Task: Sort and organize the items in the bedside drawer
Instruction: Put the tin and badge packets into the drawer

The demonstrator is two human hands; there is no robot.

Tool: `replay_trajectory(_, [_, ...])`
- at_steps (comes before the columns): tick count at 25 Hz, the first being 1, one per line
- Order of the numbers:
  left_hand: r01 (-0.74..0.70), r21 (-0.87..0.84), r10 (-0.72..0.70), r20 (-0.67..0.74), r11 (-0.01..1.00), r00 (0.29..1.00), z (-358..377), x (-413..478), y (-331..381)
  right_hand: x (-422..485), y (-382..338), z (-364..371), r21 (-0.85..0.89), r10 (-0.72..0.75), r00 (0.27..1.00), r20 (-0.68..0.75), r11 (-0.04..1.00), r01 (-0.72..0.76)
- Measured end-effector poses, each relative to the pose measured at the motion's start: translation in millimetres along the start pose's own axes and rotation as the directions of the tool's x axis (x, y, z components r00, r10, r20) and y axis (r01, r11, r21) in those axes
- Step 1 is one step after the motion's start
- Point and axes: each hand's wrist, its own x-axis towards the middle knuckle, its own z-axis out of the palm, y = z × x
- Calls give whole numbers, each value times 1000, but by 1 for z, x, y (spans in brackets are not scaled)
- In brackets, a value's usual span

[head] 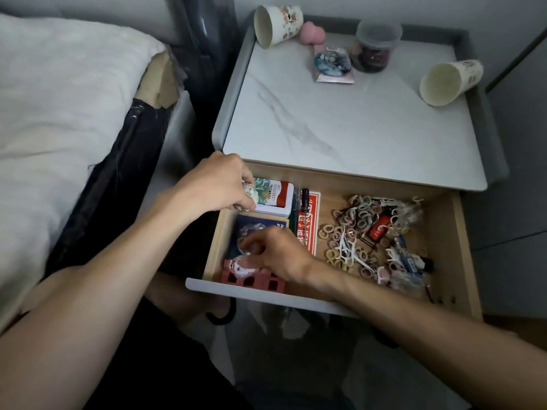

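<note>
While the right hand (278,255) pinches a round badge (240,266) above the red block (251,282) at the drawer (463,232) front-left corner, the left hand (219,184), farther back, curls its fingers (243,197) round a patterned piece (251,191) beside the white tin (276,201); hair ties (355,229) heap right.

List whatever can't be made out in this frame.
Head view only:
- left hand: curled fingers cover most of the small patterned item it holds.
- right hand: motion blur; whether it grips the pale round thing is unclear.
- blue card: partly hidden under the right hand.
- pile of rings and floss picks: too small to count.
- drawer: its rear is hidden under the tabletop.
</note>
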Motion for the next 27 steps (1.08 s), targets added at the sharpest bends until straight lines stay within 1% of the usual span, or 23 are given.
replay_trajectory(3, [-23, 55, 24, -19, 998, 1000, -1, 2, 0, 10, -4, 10, -110, -74, 997, -21, 991, 72])
replay_trajectory(6, [-32, 78, 33, -12, 996, 999, 1, 2, 3, 14, 0, 18, -179, -133, 991, 1, 975, 131])
replay_trajectory(13, [-34, 85, 33, 15, 996, 999, 7, 4, 5, 25, 4, 31, -226, -114, 991, 76, 966, 128])
replay_trajectory(20, [-49, 135, 42, 50, 990, 998, 7, 2, 7, 21, 8, 28, -186, -170, 983, 75, 966, 181])
replay_trajectory(23, [-40, 140, 30, 72, 989, 997, 7, -1, 9, 17, 7, 25, -142, -127, 989, 81, 980, 138])
replay_trajectory(25, [-46, 139, 34, 87, 989, 996, 7, -3, 10, 11, 9, 15, -69, -22, 997, 68, 997, 26])
replay_trajectory(26, [-48, 142, 36, 89, 989, 995, 7, -3, 10, 7, 12, 6, 11, 46, 998, 47, 999, -47])
replay_trajectory(27, [-49, 151, 36, 84, 987, 996, 6, -5, 11, 3, 15, -5, 137, 119, 993, 23, 983, -121])
